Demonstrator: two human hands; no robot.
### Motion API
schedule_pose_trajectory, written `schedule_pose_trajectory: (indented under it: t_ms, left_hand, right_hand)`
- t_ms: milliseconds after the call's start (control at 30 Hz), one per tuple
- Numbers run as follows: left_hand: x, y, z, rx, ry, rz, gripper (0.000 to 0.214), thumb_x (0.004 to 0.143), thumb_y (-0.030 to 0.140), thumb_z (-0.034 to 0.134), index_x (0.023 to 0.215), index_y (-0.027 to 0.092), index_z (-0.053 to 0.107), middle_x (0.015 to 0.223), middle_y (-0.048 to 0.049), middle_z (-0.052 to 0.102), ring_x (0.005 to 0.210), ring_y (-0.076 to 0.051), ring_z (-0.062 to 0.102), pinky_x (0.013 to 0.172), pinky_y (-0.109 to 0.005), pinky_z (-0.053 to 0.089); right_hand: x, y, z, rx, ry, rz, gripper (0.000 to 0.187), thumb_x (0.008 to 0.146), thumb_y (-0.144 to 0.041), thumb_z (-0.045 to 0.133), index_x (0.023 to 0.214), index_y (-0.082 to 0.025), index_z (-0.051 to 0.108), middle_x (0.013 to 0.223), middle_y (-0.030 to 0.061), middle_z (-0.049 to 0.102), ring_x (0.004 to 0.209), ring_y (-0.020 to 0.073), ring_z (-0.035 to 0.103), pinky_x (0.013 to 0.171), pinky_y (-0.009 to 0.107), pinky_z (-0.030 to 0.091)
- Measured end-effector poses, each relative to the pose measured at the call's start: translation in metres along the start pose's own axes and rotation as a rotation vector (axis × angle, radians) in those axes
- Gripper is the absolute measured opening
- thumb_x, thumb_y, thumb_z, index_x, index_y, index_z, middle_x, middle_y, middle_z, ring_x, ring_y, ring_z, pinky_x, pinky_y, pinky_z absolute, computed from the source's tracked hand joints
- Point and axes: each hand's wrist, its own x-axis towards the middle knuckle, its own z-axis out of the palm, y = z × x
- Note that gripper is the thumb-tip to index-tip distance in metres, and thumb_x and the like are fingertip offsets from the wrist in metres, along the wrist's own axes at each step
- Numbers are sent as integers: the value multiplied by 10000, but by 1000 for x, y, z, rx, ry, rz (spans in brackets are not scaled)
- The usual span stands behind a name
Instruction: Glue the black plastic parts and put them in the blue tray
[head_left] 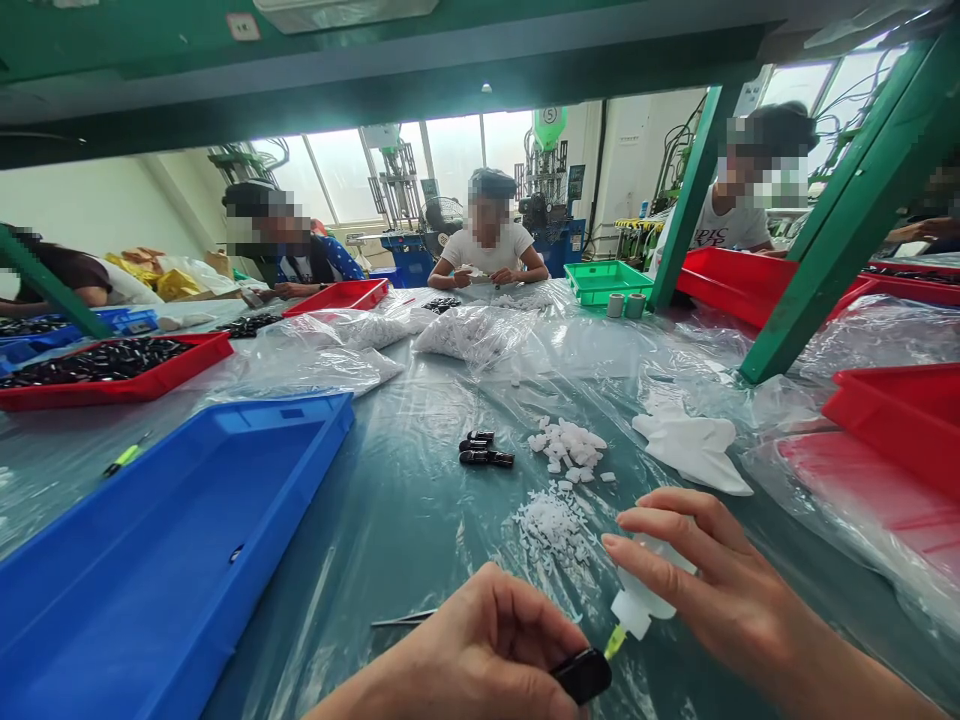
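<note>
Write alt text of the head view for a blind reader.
The left hand holds a black part while the right hand holds a white bottle, its yellow-green tip close to the part. Beyond lie two heaps of white pieces and a few black parts; a blue tray stands at left, and co-workers are across the table.

On the tabletop (390,520) we find a bare lane between the blue tray (150,530), toward the near left corner, and the black pieces (486,457). Rightward, white chunks (574,445) and white slivers (553,525) obstruct; plastic bags (480,338) bar the way toward the far edge, and a green beam (337,100) spans overhead.
</note>
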Motion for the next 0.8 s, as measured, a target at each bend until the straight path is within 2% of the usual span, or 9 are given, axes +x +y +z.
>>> schedule_pose_trajectory:
  t_ms: [167,333,467,567,700,800]
  left_hand:
    - [-1,3,0,31,67,78,314,645,367,768,836,117,752,685,-51,696,532,-68,572,495,-146,434]
    - [4,-3,-3,-145,84,95,398,521,265,859,877,135,738,702,-34,687,545,-57,582,490,-129,414]
    - [10,-15,-6,-207,97,167,515,441,167,886,924,142,710,718,-22,686,604,-72,612,576,-150,443]
    - [11,-20,-5,-97,116,243,532,487,149,853,988,161,675,736,-28,700,620,-96,619,587,-180,443]
    - [8,-15,1,221,286,293,477,538,116,772,999,167,664,714,-15,688,557,-83,566,529,-183,413]
    - [8,-13,2,301,325,301,484,511,114,757,984,160,665,691,-6,674,519,-75,541,510,-186,415]
  right_hand:
    - [0,2,2,-54,41,25,326,937,-111,351,1112,-223,603,1036,76,624,1063,211,507,881,357,453]
    - [3,4,2,-130,84,-4,351,884,-50,386,1091,-214,617,974,65,634,1004,187,526,831,315,478]
    - [2,2,5,-123,120,31,428,820,38,392,1095,-203,614,962,65,627,963,180,544,815,304,491]
    - [0,1,9,-73,114,72,449,816,55,385,1106,-205,607,973,68,610,970,187,539,828,317,491]
    - [0,0,11,-50,126,93,450,814,45,386,1097,-225,609,961,63,614,956,193,542,799,326,510]
    - [4,-1,9,-54,138,87,439,806,44,384,1065,-220,620,923,59,625,916,189,556,772,316,521]
